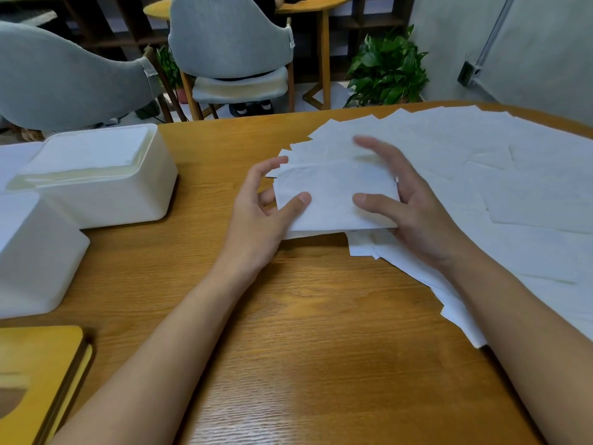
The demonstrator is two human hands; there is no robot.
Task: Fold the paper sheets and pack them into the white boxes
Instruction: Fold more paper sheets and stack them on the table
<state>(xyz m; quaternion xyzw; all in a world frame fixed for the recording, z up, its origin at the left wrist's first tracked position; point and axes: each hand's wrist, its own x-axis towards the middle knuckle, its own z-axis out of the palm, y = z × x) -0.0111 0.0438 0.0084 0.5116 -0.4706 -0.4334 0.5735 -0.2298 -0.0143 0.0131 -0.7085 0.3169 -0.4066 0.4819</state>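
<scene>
Bare tabletop (321, 316) lies open under both arms, and a strip of it runs between the left grip (256, 207) and the white boxes (106, 187) farther left. The paper pile (500, 175) spreads behind and beside the right grip (410, 203). The folded sheet (333, 197) is between the grips. The left grip pinches its left edge, thumb on top, fingers curled. The right grip holds the right edge, thumb on top, fingers spread wide.

Light-brown wooden table (288, 316), grain plain, glare patches. Past its far edge, two grey upholstered chairs on wooden legs: left chair (64, 81), centre chair (231, 36). Round wooden table (321, 3) behind. Potted green plant (388, 69) on pale floor (338, 93). Grey wall (449, 33) to right; dark shelving (378, 14) at back.
</scene>
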